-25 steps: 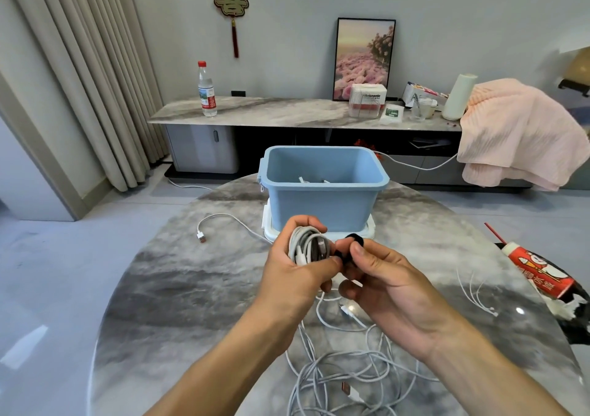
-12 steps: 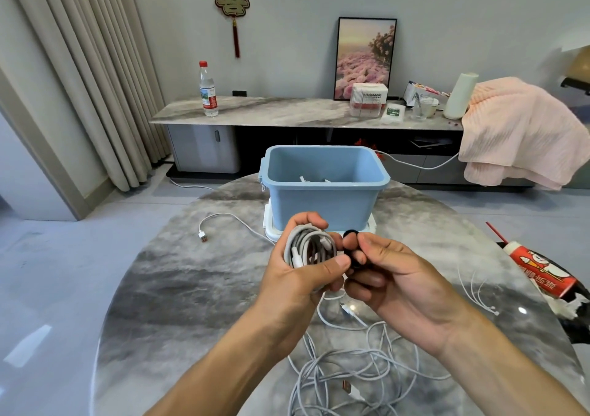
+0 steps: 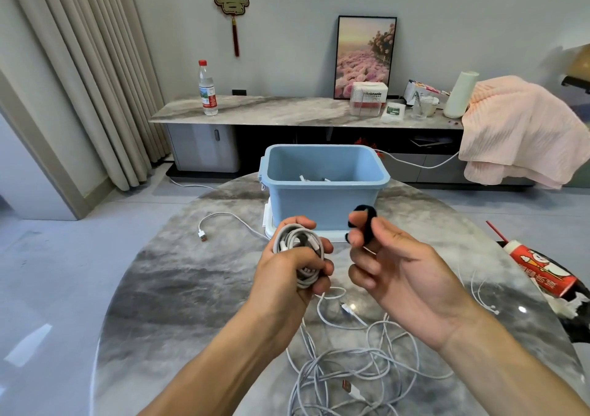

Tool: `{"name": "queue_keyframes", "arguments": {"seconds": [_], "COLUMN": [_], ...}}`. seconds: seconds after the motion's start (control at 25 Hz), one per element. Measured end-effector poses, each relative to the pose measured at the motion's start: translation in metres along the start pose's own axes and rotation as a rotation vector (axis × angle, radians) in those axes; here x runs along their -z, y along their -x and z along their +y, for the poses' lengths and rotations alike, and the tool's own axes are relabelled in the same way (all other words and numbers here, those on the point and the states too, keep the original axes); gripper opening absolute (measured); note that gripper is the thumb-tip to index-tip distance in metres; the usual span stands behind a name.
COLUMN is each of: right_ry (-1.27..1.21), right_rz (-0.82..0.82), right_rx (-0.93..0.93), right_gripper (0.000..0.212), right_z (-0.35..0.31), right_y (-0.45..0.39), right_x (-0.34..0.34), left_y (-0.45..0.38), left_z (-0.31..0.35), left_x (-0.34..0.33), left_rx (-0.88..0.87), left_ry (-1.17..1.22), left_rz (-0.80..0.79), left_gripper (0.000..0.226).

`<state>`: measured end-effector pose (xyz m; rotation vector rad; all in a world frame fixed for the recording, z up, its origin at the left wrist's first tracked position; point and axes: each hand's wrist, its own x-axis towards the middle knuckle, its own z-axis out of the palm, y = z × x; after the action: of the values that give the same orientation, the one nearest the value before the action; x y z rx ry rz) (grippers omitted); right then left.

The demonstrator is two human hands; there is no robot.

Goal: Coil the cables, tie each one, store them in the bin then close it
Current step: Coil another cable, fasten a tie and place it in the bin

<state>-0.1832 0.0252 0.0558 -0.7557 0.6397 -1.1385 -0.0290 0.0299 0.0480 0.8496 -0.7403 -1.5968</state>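
My left hand (image 3: 287,268) grips a coiled white cable (image 3: 298,243) above the round marble table (image 3: 178,288). To its right, my right hand (image 3: 402,272) holds a black elastic band (image 3: 364,221) stretched over its thumb and fingers, apart from the coil. The open blue bin (image 3: 322,189) stands just behind both hands, with white cable ends showing inside. A white lid (image 3: 269,224) lies under the bin. Loose white cables (image 3: 360,361) are tangled on the table below my hands.
One white USB cable (image 3: 220,221) trails left of the bin. Thin white earphones (image 3: 479,291) lie at the right, next to a red carton (image 3: 542,272). Behind the table stands a long sideboard (image 3: 287,112) with a bottle and boxes.
My right hand has pulled away to the right from the coil and spread the black band open. My left hand still grips the coil, a little lower.
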Motion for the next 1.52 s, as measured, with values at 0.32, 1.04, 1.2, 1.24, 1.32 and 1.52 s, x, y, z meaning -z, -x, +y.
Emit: {"name": "queue_keyframes", "arguments": {"seconds": [0.32,1.04,1.2,1.24,1.32,1.52], "right_ry": [-0.107,1.727,1.824,1.841,1.866,1.901], "right_rz": [-0.033,-0.34,-0.132,-0.097,-0.048,0.132], "right_rx": [-0.064,0.649,0.924,0.987,1.095,1.324], "right_gripper": [0.018,0.017,0.015,0.013,0.013,0.027], "right_z": [0.009,-0.016,-0.002,0.001,0.007,0.024], "right_y": [0.004,0.014,0.01,0.009,0.01,0.012], "right_x": [-0.001,0.003,0.005,0.005,0.005,-0.002], "left_y": [0.007,0.007,0.012,0.013,0.013,0.012], "left_z": [-0.004,-0.005,-0.006,-0.006,-0.005,-0.008], "left_x": [-0.003,-0.007,-0.011,-0.013,-0.014,-0.01], "left_rx": [0.011,0.133,0.153,0.144,0.132,0.157], "left_ry": [-0.08,-0.165,-0.175,-0.179,-0.179,-0.199], "left_rz": [-0.046,-0.072,-0.095,-0.092,-0.055,-0.022], "left_gripper": [0.032,0.074,0.054,0.046,0.034,0.037]}}
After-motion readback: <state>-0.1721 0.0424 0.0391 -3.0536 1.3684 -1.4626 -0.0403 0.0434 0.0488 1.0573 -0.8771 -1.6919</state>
